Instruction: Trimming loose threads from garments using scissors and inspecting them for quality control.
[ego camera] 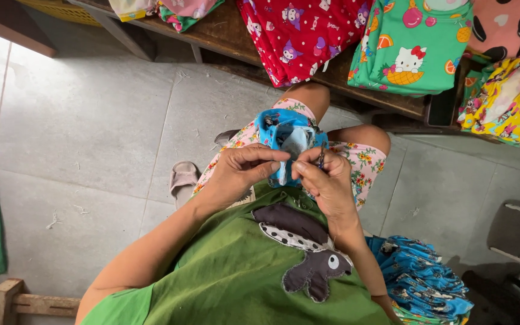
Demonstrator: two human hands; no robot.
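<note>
Blue printed garment (pixel 288 135) lies over the lap, left hand (pixel 240 171) pinching its edge, right hand (pixel 326 180) clamped on small snips (pixel 321 156), apparently thread-trimming; steady aim needed.

1. The scene is lit evenly by soft, diffuse daylight; no harsh glare is seen.
2. The grey tiled floor (pixel 91 120) is rendered bright, slightly washed out at the upper left.
3. Deep shadow is cast beneath the wooden desk (pixel 386 99), and the lower right corner is left dim.
4. The hands are shown sharply, without motion blur.
5. Wide-angle distortion is noticed at the edges, where straight lines are bent.
</note>
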